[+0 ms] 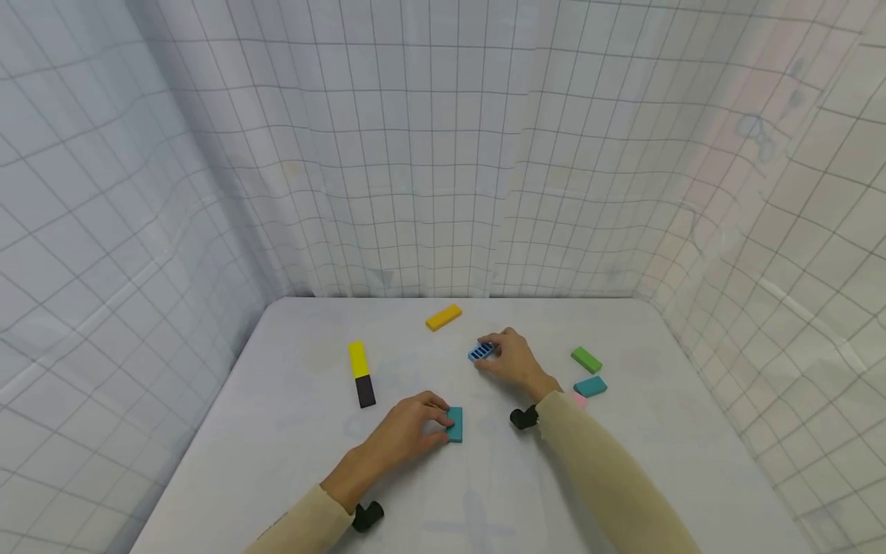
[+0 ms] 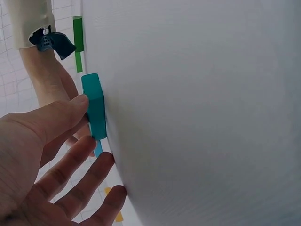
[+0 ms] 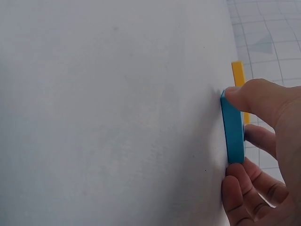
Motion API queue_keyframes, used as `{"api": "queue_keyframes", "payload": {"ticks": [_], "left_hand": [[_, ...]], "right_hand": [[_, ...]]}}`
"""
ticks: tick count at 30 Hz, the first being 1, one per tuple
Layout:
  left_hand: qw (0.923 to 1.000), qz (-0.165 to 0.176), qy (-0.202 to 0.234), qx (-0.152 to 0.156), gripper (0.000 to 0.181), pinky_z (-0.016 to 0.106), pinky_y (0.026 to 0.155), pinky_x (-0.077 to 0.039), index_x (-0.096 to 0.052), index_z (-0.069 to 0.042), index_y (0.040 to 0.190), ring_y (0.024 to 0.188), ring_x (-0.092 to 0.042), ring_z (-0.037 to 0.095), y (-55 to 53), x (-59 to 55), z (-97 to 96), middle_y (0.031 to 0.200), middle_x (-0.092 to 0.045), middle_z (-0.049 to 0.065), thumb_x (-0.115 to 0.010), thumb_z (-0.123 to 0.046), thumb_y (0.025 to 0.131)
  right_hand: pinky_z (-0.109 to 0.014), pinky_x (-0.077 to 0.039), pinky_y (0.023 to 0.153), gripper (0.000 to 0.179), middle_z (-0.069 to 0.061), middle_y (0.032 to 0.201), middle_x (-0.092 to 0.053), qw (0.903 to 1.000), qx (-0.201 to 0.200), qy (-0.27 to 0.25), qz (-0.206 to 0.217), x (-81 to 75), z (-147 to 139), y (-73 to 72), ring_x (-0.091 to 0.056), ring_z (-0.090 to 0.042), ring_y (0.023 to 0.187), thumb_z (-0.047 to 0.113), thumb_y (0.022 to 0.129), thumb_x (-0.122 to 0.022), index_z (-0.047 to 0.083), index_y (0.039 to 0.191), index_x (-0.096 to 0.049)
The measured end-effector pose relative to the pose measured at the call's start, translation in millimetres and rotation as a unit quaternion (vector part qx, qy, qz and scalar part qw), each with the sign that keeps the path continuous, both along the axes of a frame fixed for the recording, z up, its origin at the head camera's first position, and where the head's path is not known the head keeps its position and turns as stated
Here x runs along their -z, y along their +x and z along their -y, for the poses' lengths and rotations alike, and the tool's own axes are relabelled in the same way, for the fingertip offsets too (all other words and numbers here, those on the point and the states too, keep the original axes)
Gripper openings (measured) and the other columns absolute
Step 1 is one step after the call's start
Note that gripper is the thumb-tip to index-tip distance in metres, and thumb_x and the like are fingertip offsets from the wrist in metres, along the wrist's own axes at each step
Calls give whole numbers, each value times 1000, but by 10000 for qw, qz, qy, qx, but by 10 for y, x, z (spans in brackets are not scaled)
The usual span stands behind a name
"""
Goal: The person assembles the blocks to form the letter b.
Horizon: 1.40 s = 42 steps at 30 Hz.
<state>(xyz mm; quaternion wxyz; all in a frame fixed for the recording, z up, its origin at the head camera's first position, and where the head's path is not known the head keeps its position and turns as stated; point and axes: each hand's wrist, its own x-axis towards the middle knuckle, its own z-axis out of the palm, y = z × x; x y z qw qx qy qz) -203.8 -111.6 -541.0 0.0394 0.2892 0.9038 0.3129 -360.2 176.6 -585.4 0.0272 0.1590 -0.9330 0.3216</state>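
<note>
Both hands have a grip on a block: the left hand [image 1: 411,427] pinches the teal block [image 1: 456,425] by its left side, and the right hand [image 1: 512,355] has thumb and fingers round the blue block [image 1: 482,352]. How hard they squeeze, I cannot tell.

Big grid sheets [image 1: 443,154] hang at the back and sides of the white desk [image 1: 277,477]. The desk looks smooth, so a block could slide off crooked if a finger gives it a bad push. Both held blocks are near the middle, the blue one farther back.

The right sleeve [image 1: 609,477] hides part of the pink block [image 1: 580,401]. If that arm comes back low, the sleeve could drag the pink block away. It could also knock the small teal-blue block [image 1: 591,386] close by, or even the green block [image 1: 587,359] just behind.

Over on the left, the yellow block [image 1: 358,359] and the black block [image 1: 365,392] lie end to end. A bump from the left arm could split that line. The orange block [image 1: 444,318] is farther back, and a long reach by the right hand might nudge it.

The left hand only has one side of its block, so it could twist or drop if lifted. The blue one has little dark slots [image 1: 481,352], where a fingertip might catch.
</note>
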Motion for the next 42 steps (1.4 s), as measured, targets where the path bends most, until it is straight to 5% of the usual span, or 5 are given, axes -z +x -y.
{"api": "queue_keyframes", "payload": {"ticks": [10,30,42], "left_hand": [[10000,-73,11,-36,20,56,117,-65,-92,-8,119,126,-78,29,5,30,-2,136,-79,6,-94,-16,101],[10000,-36,56,-66,20,57,117,-65,-92,-8,120,127,-79,30,22,9,5,136,-81,7,-92,-14,101],[10000,-38,36,-66,19,56,117,-65,-93,-9,119,127,-79,29,13,6,-3,135,-82,6,-93,-14,101]], "right_hand": [[-39,-58,94,53,-14,123,-67,9988,215,156,401,-362,83,285,-62,-24,106,32,100,-95,13,147,-81],[-48,-66,107,52,-12,125,-68,9989,-41,-92,456,-377,129,412,-70,-25,115,28,99,-94,17,148,-80],[-45,-68,107,56,-11,127,-69,9969,-680,14,404,-377,177,472,-74,-23,115,26,99,-93,17,152,-78]]}}
